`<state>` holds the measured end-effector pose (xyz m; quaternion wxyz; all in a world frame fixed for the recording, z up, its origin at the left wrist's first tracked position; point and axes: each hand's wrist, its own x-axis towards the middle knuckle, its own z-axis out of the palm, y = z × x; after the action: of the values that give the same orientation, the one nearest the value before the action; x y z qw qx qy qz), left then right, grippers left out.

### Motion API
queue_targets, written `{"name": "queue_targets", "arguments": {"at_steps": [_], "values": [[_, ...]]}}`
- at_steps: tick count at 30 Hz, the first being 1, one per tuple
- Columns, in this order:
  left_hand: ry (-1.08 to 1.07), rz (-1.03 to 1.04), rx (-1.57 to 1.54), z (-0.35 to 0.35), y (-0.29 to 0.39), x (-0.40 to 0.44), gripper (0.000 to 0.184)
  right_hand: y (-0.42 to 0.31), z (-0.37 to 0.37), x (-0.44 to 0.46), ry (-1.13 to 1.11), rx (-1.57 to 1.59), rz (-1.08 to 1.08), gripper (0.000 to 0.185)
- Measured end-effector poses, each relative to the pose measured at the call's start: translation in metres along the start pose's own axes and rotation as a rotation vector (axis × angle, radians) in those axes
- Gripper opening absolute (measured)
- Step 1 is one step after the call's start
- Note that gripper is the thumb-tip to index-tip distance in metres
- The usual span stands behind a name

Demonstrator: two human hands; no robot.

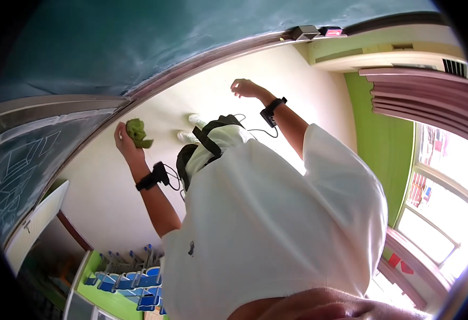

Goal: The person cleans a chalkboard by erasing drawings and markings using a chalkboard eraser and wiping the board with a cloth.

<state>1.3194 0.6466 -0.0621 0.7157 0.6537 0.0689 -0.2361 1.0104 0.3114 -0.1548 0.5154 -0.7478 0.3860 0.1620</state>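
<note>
A crumpled green cloth (137, 133) is in my left hand (125, 143), whose fingers are closed against its side; part of the cloth hangs loose toward the lower right. The hand is beside the ledge under the chalkboard. My right hand (246, 88) is held out over the pale floor below the board's long ledge, with its fingers loosely bent, slightly apart and holding nothing. A black band with a cable is on each wrist.
The green chalkboard (138, 42) spans the top and left, with white line drawings on its left panel. A box (305, 33) stands on the ledge (212, 56). Blue chairs (148, 280) are at lower left. Pink curtains (426, 96) and windows are at right.
</note>
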Motion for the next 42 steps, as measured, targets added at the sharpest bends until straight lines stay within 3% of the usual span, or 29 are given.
{"name": "queue_targets", "arguments": {"at_steps": [2,4,9,16,20,22,24,27,29,30,31,32,33,34,36,38,40,42], "values": [[-0.044,-0.011,-0.038,0.006,-0.011,0.043,0.027,0.011,-0.014,-0.022,0.109,0.152,0.117,0.026],[-0.113,-0.282,-0.293,0.012,-0.016,0.067,0.03,0.035,-0.02,-0.064,0.286,0.359,0.187,0.028],[-0.175,-0.509,-0.255,0.031,-0.022,0.066,0.036,0.089,-0.06,-0.137,0.659,0.876,0.398,0.034],[-0.191,-0.464,-0.228,0.037,-0.073,0.08,0.03,0.144,-0.158,-0.153,0.859,1.121,0.347,0.048],[-0.368,-0.469,-0.202,0.057,-0.111,0.077,0.027,0.165,-0.244,-0.127,0.924,1.139,0.291,0.053],[-0.251,-0.463,-0.182,0.089,-0.131,0.067,0.028,0.189,-0.293,-0.104,0.877,1.046,0.242,0.067],[-0.167,-0.486,-0.2,0.114,-0.145,0.06,0.031,0.213,-0.339,-0.077,0.87,0.951,0.325,0.083],[-0.166,-0.512,-0.31,0.16,-0.147,0.031,0.039,0.234,-0.395,-0.053,0.888,0.907,0.282,0.12],[-0.156,-0.482,-0.3,0.177,-0.159,0.029,0.04,0.235,-0.419,-0.049,0.855,0.846,0.25,0.124],[-0.246,-0.474,-0.293,0.17,-0.162,0.031,0.038,0.229,-0.427,-0.044,0.851,0.698,0.275,0.127],[-0.156,-0.456,-0.26,0.177,-0.154,0.022,0.037,0.22,-0.441,-0.041,0.836,0.365,0.388,0.14],[-0.2,-0.424,-0.301,0.175,-0.158,0.025,0.037,0.224,-0.446,-0.035,0.851,0.075,0.421,0.159],[-0.117,-0.436,-0.369,0.18,-0.156,0.024,0.037,0.311,-0.472,0.021,0.955,-0.247,0.26,0.172],[-0.078,-0.429,-0.335,0.193,-0.142,0.009,0.037,0.288,-0.47,0.012,0.912,-0.246,0.32,0.17],[-0.071,-0.406,-0.34,0.196,-0.142,0.006,0.037,0.338,-0.476,0.052,1.077,-0.271,0.155,0.17],[-0.016,-0.429,-0.365,0.207,-0.131,-0.003,0.029,0.317,-0.466,0.049,1.091,-0.23,0.319,0.166],[0.01,-0.366,-0.382,0.196,-0.152,0.011,0.035,0.308,-0.458,0.041,1.112,-0.316,0.409,0.161],[0.019,-0.331,-0.373,0.192,-0.149,0.006,0.033,0.302,-0.456,0.031,1.103,-0.294,0.412,0.157]]}}
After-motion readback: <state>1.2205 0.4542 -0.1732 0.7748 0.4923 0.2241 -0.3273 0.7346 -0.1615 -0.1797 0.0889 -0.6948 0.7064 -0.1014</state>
